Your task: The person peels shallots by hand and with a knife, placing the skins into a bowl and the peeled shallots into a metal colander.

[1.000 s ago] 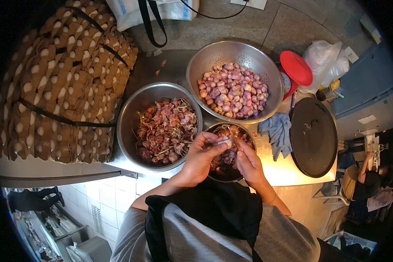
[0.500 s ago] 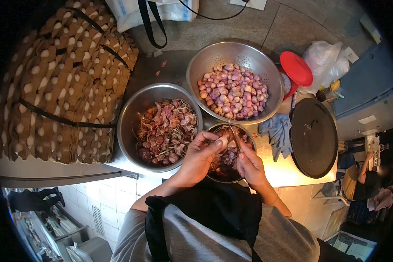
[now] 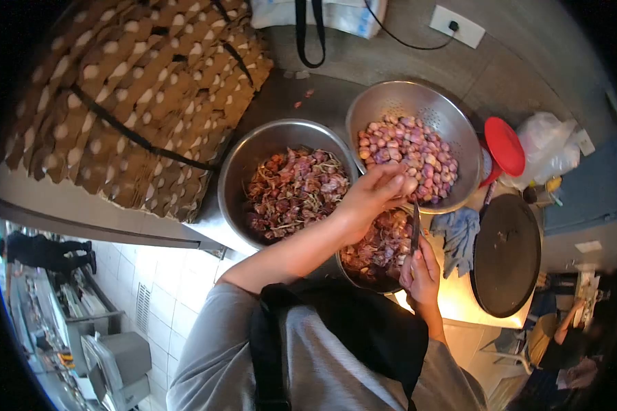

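Observation:
My left hand (image 3: 370, 198) is over the near rim of a metal colander (image 3: 452, 116), its fingers closed on a pale peeled shallot (image 3: 409, 185). Peeled pink and purple shallots (image 3: 408, 147) lie heaped in the colander. In my right hand (image 3: 424, 272) is a knife (image 3: 415, 229), blade pointing up and away from me. Below both hands sits a smaller bowl (image 3: 353, 270) of shallot skins (image 3: 377, 250). Left of it, a large steel bowl (image 3: 236, 185) holds unpeeled shallots (image 3: 295, 192) with dry skins and roots.
Strapped egg trays (image 3: 137, 103) are stacked at the left. To the right are a blue cloth-like glove (image 3: 456, 233), a round black tray (image 3: 507, 257), a red-topped scale (image 3: 504, 147) and plastic bags (image 3: 548, 147). Another person (image 3: 569, 356) is at far right.
My left hand has moved forward with the shallot, from above the small bowl to the colander's rim. The knife has drawn apart from the shallot. The whole view has shifted and tilted.

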{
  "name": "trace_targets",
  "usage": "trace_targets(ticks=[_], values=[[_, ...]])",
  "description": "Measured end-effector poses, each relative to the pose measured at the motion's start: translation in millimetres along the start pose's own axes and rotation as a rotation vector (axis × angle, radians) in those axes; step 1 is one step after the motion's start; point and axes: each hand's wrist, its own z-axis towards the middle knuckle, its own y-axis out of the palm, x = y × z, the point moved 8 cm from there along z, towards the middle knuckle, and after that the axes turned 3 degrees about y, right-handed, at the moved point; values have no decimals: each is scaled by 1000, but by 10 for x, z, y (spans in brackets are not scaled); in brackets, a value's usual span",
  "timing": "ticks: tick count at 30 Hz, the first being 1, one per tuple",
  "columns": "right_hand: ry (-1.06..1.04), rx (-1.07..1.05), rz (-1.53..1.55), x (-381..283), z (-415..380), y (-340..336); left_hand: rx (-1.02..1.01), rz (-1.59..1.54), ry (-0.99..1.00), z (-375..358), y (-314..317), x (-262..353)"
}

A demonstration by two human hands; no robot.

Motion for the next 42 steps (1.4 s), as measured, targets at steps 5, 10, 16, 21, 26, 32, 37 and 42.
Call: trace_targets(ticks=[5,10,16,21,26,32,37,42], values=[[-36,-26,-57,31,19,-26,-26,107,148,183,-175,495],[-52,-35,-15,74,41,-23,146,692,301,396,-1143,946],[-46,-41,-53,40,52,19,196,1785,-93,437,-2594,669],[-54,-47,-60,63,54,7,205,1516,-728,190,-2554,466],[-49,-50,-82,18,60,33,67,1187,-593,218,-2460,362],[-8,-29,-86,-7,69,43,-19,796,-408,-116,-1759,605],[-7,-20,-85,-33,61,55,37,1184,-285,-48,-2459,648],[-8,-30,-89,-7,61,46,-60,1536,-404,-219,-2544,531]])
